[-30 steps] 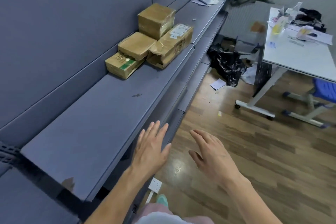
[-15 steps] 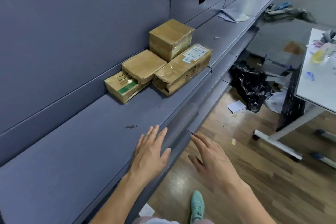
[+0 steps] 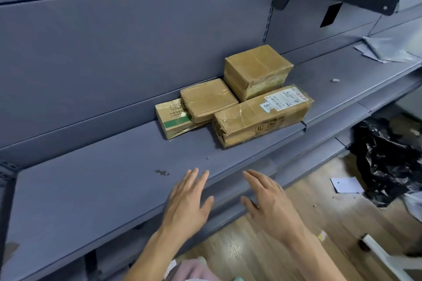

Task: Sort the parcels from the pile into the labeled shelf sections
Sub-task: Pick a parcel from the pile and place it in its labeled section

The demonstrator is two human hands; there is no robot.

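While our left hand and right hand hovered empty, fingers straight, four parcels lay untouched just ahead of them on the shelf; sorting seemed barely begun.

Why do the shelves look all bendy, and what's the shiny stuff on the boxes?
Head view: the wide-angle lens bends the straight lines of the shelf. The shiny stuff is clear tape on the flat parcel and the long parcel catching the light. The black bag at the right edge looks smeared.
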